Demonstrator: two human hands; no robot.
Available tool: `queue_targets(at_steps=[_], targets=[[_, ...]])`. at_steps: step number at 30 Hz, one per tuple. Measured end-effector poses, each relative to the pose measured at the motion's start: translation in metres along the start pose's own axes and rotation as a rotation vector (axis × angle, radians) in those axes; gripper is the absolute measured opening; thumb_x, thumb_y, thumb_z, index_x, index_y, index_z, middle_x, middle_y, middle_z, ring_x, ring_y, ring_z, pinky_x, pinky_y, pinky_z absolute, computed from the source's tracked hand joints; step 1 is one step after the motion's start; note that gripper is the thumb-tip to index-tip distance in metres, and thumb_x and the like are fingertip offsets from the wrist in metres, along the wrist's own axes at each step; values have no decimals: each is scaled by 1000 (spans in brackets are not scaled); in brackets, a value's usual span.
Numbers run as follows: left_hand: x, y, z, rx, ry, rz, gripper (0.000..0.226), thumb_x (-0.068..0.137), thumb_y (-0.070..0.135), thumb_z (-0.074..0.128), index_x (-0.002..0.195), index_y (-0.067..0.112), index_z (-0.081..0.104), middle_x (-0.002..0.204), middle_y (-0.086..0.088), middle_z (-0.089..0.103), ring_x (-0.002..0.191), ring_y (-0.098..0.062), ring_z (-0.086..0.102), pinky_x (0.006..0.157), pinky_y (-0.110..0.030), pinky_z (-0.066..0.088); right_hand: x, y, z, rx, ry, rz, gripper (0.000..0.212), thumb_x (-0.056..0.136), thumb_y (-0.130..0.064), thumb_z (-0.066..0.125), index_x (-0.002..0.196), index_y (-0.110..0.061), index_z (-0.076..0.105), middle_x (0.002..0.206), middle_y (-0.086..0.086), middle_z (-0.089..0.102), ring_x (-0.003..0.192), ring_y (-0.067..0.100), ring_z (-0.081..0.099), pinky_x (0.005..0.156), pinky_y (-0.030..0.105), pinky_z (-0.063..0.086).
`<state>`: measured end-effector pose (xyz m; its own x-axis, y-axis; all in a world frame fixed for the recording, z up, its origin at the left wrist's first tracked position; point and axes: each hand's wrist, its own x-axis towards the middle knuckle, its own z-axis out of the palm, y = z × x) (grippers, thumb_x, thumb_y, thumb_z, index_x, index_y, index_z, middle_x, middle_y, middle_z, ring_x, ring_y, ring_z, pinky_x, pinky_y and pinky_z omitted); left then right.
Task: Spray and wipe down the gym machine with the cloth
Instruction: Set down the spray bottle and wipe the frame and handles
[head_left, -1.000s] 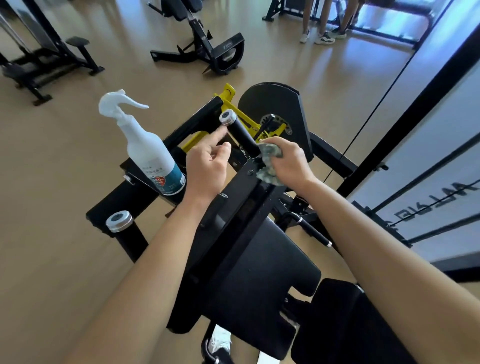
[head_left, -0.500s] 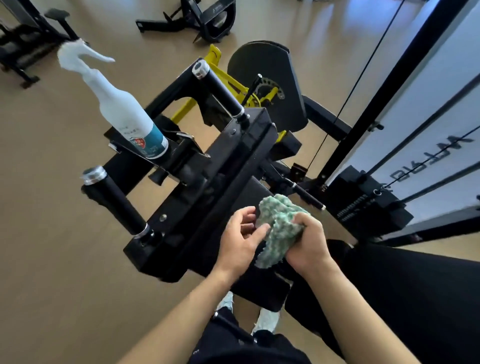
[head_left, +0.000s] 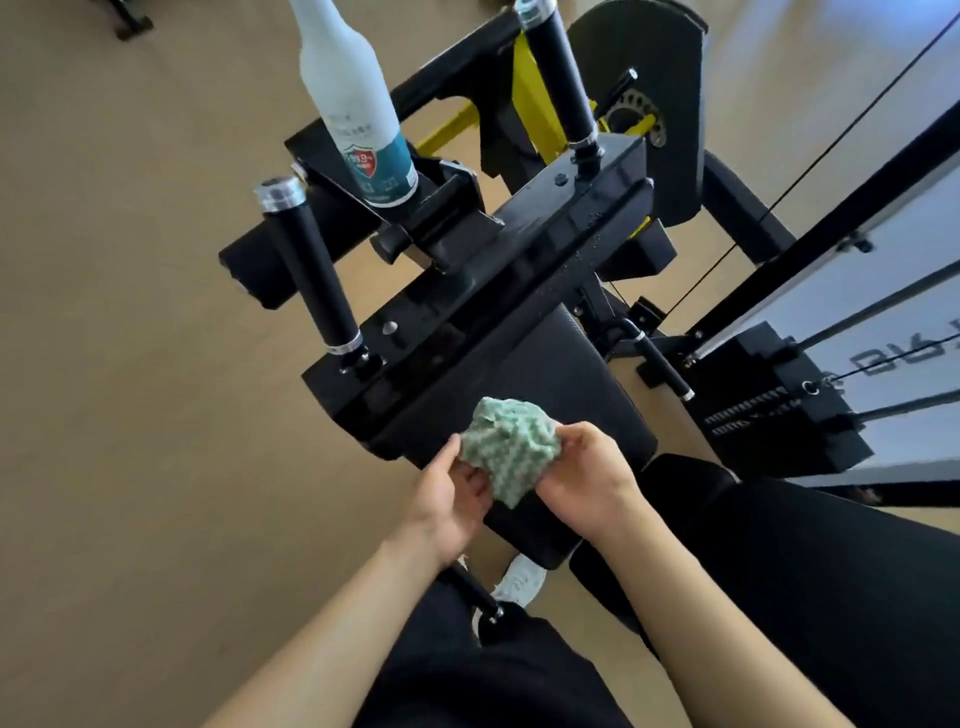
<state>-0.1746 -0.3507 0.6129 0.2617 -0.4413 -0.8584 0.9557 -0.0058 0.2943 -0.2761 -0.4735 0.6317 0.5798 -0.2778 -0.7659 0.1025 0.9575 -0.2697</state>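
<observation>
A bunched green and white cloth (head_left: 506, 447) sits between both hands above the black pad (head_left: 550, 374) of the gym machine (head_left: 498, 260). My left hand (head_left: 457, 499) holds its lower left side with curled fingers. My right hand (head_left: 584, 475) grips its right side. A white spray bottle (head_left: 358, 104) with a teal label stands upright on the machine's frame at the top, untouched. Two black handles stick up from the frame: the near one (head_left: 311, 270) and the far one (head_left: 561, 78). Water droplets speckle the black crossbar.
A black weight stack (head_left: 774, 405) with cables and a slanted black frame stands to the right. Yellow frame parts (head_left: 524, 88) and a black disc cover lie behind the machine. Tan floor spreads to the left. My white shoe (head_left: 519, 579) shows below the pad.
My hands left the far handle and drew back to the pad, both now holding the bunched cloth. The view has tilted downward and closer to the machine.
</observation>
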Motion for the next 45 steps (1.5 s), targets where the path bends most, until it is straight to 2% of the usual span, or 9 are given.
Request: queue_targets(at_steps=[8,14,17,25,28,34,38,40,45], targets=[[-18,28,-41,-230,-59,-6,26,103,14,54,111,-3,72,106,-14,77,86,-20,79,68,-27,64,5,59,65,-232,-122,-85,46,83,8,50,127,-5,54,121,20,54,115,34,54,113,51,42],[-2,33,-69,6,-21,-11,24,102,-5,50,111,11,66,90,3,64,77,11,64,71,-7,49,15,109,94,-542,74,-365,70,99,-48,51,160,-31,22,152,3,52,141,18,51,121,48,38],[-13,48,-60,81,31,133,31,105,-8,37,99,7,63,89,-5,62,76,-8,60,64,-18,45,26,112,115,-532,148,-370,79,103,-59,35,159,-41,-18,168,-2,24,153,13,30,127,42,26],[-26,43,-34,-140,146,109,28,104,13,40,109,7,67,108,-12,76,101,-29,70,83,-33,55,69,0,112,-375,335,-511,80,85,-77,34,156,-57,4,150,-8,37,143,23,42,122,54,31],[-28,33,-27,-162,160,133,29,107,16,39,110,10,67,111,-11,78,104,-27,70,85,-33,54,66,-3,113,-475,308,-618,69,107,-54,28,159,-46,-18,172,-10,-3,159,17,10,129,47,13],[-40,35,-30,-130,167,184,37,105,19,33,100,4,67,85,-8,76,86,-23,73,76,-28,58,29,89,100,-843,-37,-789,72,111,-29,31,160,-30,-22,156,-14,-49,142,-10,-39,119,16,-15],[-43,39,-34,-206,93,178,51,99,47,46,116,6,71,115,-13,75,108,-25,70,108,-36,44,40,82,83,-992,-94,-849,67,110,-37,30,159,-34,-14,155,-13,-50,146,4,-42,121,24,-14],[-40,39,-31,-202,121,198,54,96,50,49,119,5,69,117,-15,75,107,-26,70,104,-34,45,55,58,84,-1015,-53,-910,63,110,-34,29,161,-31,-9,156,-13,-48,149,14,-40,125,34,-12],[-40,36,-29,-185,173,203,56,101,53,43,117,6,70,112,-13,78,105,-24,67,88,-32,48,83,4,91,-1071,127,-995,62,113,-31,27,164,-16,-5,170,7,-25,152,30,-35,108,11,-30]])
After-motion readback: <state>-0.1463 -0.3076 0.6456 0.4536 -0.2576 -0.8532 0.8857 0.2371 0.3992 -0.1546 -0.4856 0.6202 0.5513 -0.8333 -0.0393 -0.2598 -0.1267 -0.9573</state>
